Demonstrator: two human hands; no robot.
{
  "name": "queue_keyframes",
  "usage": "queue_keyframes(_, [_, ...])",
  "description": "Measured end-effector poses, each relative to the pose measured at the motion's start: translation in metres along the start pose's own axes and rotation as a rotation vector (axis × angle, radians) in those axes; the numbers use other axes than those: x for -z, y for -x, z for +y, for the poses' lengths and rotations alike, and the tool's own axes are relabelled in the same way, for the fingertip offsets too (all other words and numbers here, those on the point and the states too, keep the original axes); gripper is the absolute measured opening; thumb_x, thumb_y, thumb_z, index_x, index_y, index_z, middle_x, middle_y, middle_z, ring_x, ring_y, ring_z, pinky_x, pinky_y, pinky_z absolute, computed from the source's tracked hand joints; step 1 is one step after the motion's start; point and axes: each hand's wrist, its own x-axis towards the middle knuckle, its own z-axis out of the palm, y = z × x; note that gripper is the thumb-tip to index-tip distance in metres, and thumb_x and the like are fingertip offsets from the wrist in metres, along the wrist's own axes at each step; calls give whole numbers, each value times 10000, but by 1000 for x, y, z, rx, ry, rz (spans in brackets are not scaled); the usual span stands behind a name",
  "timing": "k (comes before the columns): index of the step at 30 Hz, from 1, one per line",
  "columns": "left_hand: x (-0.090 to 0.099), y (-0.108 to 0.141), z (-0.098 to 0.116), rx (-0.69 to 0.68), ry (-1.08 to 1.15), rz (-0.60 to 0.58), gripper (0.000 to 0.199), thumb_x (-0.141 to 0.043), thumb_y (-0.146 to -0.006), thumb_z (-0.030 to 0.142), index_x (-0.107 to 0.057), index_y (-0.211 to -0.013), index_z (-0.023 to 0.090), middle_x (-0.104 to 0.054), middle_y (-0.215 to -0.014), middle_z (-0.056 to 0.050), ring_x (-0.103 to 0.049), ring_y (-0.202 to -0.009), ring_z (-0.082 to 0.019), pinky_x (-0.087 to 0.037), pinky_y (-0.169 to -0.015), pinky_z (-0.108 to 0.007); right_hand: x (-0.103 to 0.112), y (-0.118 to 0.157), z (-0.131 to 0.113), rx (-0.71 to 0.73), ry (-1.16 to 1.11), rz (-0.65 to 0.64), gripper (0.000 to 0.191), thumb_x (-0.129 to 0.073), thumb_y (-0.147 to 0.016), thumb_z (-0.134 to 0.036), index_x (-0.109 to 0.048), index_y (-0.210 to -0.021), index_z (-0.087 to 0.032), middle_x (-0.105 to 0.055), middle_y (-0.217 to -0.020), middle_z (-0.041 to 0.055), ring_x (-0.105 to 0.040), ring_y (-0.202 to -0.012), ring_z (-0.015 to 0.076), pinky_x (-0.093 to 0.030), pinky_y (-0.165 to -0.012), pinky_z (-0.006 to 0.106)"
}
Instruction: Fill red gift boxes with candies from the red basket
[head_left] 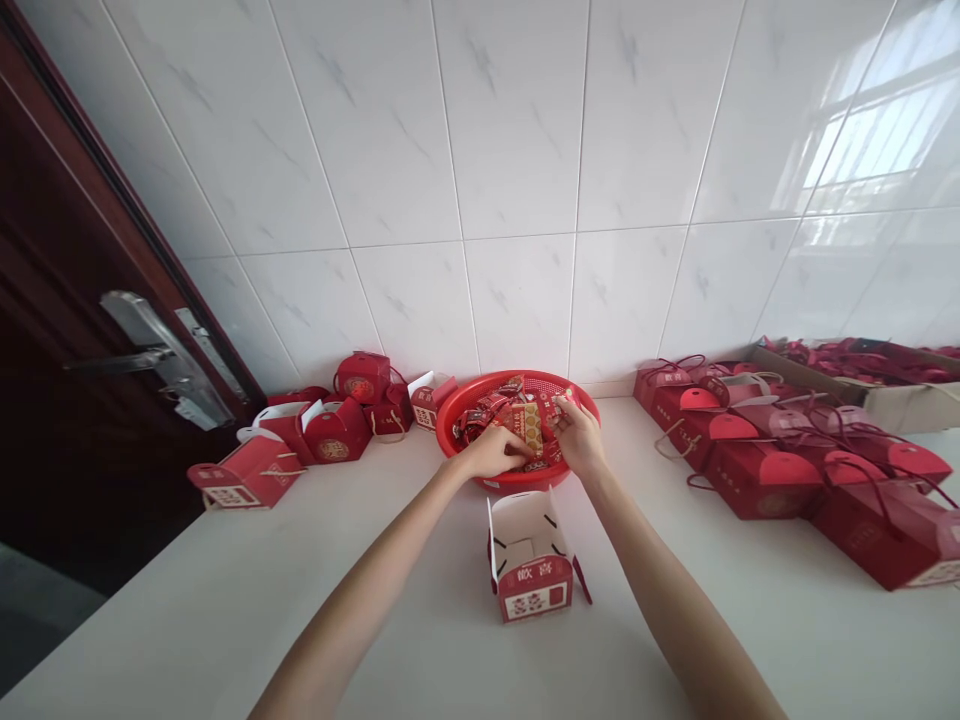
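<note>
A red plastic basket (459, 385) holds several red snack packets (491, 405). My left hand (495, 452) reaches into its front, fingers closed at the lower edge of a red-and-gold packet (531, 422) that stands tilted up. On the basket's right side my right hand (579, 432) pinches a red packet with white marks (551, 408); the fingers partly cover it. Between my forearms, just in front of the basket, stands a red gift box (534, 580) with its top open. Its white inside shows, and its side flaps spread outward.
Red gift boxes (336, 432) cluster on the left, beside a dark door (67, 250) with a metal handle. More corded red boxes (761, 470) stand in rows on the right. Behind them a cardboard carton (892, 408) contains red items. A tiled wall (517, 150) backs the white table (420, 640).
</note>
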Motion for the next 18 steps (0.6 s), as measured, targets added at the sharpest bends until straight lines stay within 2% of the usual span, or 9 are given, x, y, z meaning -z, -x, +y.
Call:
queue_keyframes(2, [-1, -4, -2, 5, 1, 51, 315, -637, -687, 133, -797, -937, 237, -796, -938, -28, -741, -834, -247, -573, -869, -370, 1, -1, 2, 14, 9, 5, 277, -792, -612, -386, -597, -709, -214, -647, -700, -1, -560, -579, 125, -520, -586, 280])
queue_keyframes(5, [0, -11, -9, 8, -18, 138, 440, -657, -672, 104, -765, -1081, 223, -770, -1088, -63, -726, -972, -279, -557, -926, -406, 2, -3, 4, 40, 7, 2, 252, -780, -633, -371, -592, -701, -219, -636, -672, -16, -562, -567, 121, -525, -596, 284])
queue_keyframes(11, [-3, -27, -18, -13, -217, 207, 647, -724, -619, 62, -672, -1254, 177, -610, -1348, -149, -514, -1315, -360, -398, -1123, -497, 3, -5, 7, 23, -64, 50, 242, -815, -601, -326, -621, -706, -226, -695, -763, -4, -615, -642, 136, -547, -614, 280])
queue_keyframes(14, [-6, -32, -19, -8, -261, 223, 688, -800, -628, 179, -635, -1295, 184, -538, -1419, -163, -414, -1390, -384, -318, -1169, -524, 3, -6, 6, 6, -80, 55, 231, -805, -628, -339, -614, -700, -231, -700, -765, -7, -651, -703, 154, -577, -672, 294])
queue_keyframes(18, [-10, -31, -18, -22, -249, 147, 785, -893, -560, 370, -642, -1291, 228, -495, -1468, -154, -358, -1419, -410, -280, -1175, -550, 4, -5, 3, -21, -128, 61, 196, -787, -637, -320, -633, -720, -232, -698, -758, -13, -667, -746, 154, -583, -718, 283])
